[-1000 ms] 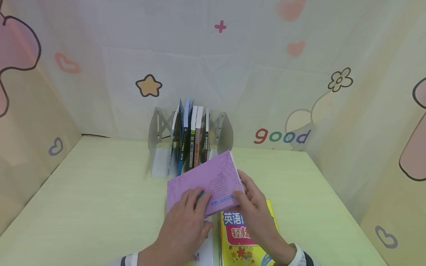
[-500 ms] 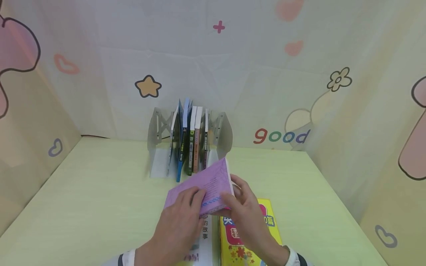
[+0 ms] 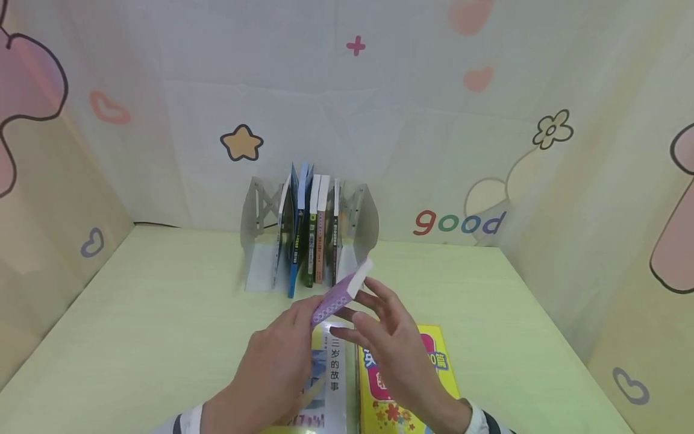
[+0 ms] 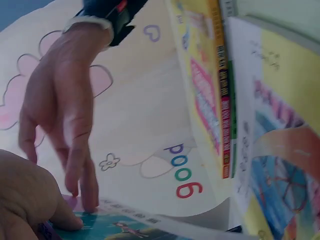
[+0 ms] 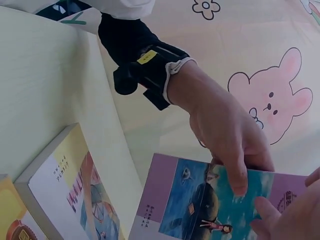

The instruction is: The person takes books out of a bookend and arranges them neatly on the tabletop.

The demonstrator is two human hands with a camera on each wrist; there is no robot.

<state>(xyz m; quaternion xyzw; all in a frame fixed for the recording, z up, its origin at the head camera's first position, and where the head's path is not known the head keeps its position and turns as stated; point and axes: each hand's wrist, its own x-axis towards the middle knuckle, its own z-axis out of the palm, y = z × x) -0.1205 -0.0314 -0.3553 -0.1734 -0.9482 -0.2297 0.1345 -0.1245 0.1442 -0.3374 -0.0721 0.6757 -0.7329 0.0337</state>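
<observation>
While my left hand (image 3: 276, 361) pinches the purple book (image 3: 340, 293) near its lower corner, thumb on the picture cover as the right wrist view shows, the book stands nearly edge-on above the table (image 3: 162, 313), its long axis running up and away toward the metal bookend rack (image 3: 364, 217). My right hand (image 3: 387, 337) is spread, fingers straight, fingertips touching the book's far face; the left holds it, the right only steadies it. From both hands the rack lies straight ahead, and the book's raised end is just short of the upright books (image 3: 309, 223) standing there. It is a thin softcover with a glossy cover and a white page edge. Beneath my hands lie a white storybook (image 3: 331, 374) and a thicker yellow book (image 3: 434, 374), side by side and flat.
</observation>
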